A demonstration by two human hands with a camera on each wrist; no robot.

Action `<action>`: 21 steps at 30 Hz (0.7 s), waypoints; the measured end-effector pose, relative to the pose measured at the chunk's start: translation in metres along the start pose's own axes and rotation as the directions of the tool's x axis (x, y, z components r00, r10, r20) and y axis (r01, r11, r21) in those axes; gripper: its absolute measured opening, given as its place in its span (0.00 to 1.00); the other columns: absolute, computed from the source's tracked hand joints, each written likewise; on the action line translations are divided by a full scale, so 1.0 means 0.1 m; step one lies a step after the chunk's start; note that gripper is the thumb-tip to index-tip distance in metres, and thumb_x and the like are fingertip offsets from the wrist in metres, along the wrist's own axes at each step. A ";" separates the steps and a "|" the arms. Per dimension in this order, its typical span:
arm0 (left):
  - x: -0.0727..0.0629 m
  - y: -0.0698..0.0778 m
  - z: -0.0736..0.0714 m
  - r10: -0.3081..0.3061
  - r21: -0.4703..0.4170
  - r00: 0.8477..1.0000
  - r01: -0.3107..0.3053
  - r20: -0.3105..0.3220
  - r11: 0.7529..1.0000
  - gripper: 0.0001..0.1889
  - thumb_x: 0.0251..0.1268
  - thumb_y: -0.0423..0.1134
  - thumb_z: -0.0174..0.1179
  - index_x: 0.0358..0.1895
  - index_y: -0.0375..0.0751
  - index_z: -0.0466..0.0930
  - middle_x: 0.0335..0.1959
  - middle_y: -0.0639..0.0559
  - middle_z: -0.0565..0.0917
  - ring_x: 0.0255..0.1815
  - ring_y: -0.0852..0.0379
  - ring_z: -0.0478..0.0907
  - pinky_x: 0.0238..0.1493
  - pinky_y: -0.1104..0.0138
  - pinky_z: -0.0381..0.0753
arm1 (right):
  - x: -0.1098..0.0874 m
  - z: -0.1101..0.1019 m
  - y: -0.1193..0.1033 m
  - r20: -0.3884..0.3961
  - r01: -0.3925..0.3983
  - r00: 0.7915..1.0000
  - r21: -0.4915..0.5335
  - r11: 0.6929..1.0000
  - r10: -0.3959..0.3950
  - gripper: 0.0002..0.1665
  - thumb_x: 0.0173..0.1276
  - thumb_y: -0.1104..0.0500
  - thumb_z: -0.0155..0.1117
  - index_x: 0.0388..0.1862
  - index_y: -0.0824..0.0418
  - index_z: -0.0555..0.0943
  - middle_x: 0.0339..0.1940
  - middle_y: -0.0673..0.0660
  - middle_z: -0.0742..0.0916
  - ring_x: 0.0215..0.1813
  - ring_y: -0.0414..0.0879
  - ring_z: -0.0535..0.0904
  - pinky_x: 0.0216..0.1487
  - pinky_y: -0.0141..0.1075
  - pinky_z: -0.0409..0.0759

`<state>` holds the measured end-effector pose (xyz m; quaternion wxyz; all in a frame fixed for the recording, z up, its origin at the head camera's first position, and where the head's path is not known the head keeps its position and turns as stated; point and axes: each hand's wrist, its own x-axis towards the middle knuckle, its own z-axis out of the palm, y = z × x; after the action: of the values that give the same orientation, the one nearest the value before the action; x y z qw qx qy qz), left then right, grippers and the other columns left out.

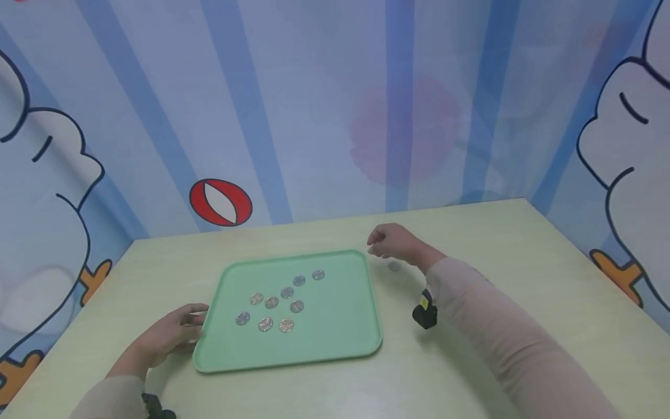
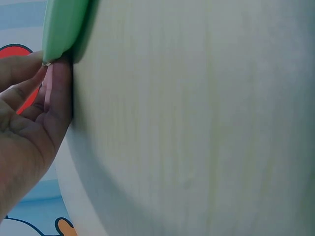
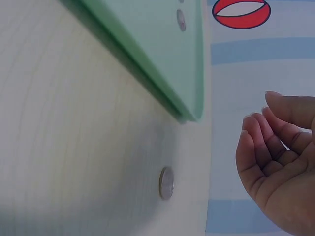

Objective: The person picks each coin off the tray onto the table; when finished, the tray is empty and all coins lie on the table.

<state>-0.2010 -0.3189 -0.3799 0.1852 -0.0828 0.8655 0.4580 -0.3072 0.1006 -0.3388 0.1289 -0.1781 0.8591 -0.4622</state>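
A light green tray point(image 1: 340, 331) lies on the table with several silvery coins point(image 1: 287, 293) spread over its middle and left part. My left hand point(image 1: 170, 334) is at the tray's left edge, its fingertips touching the rim; in the left wrist view the fingers point(image 2: 61, 81) meet the tray's corner point(image 2: 64, 29). Beyond the tray's far right corner, my right hand point(image 1: 395, 241) hovers above the table. Its fingers point(image 3: 253, 160) bend loosely, the thumb stands apart, and nothing shows between them. One single coin point(image 3: 166, 183) lies on the table below that hand, right of the tray.
The pale wooden table point(image 1: 471, 238) reaches back to a blue striped backdrop point(image 1: 314, 116) printed with a red and white ball point(image 1: 221, 202). White cartoon figures cover the left and right side walls. A black wrist camera point(image 1: 425, 311) hangs under the right sleeve.
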 end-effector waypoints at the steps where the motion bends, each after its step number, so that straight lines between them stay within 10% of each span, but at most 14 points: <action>1: 0.00 0.00 0.00 -0.006 0.005 1.000 0.006 -0.001 1.000 0.31 0.54 0.29 0.51 0.62 0.30 0.50 0.55 0.29 0.61 0.51 0.38 0.66 0.44 0.58 0.75 | 0.01 0.02 -0.01 0.002 0.007 1.000 0.010 1.000 -0.007 0.15 0.59 0.65 0.51 0.43 0.73 0.70 0.40 0.62 0.77 0.42 0.53 0.74 0.45 0.44 0.75; 21: 0.01 -0.02 0.00 0.001 -0.028 1.000 -0.001 -0.003 1.000 0.31 0.53 0.28 0.52 0.61 0.30 0.51 0.54 0.29 0.62 0.48 0.42 0.69 0.44 0.57 0.76 | 0.24 0.41 -0.14 0.054 -0.018 0.999 0.139 0.990 0.011 0.17 0.57 0.65 0.55 0.44 0.73 0.71 0.37 0.60 0.78 0.40 0.52 0.75 0.44 0.43 0.76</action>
<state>-0.2012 -0.3202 -0.3822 0.1826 -0.0858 0.8593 0.4699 -0.3101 0.0524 -0.3504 0.1671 -0.1745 0.8222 -0.5155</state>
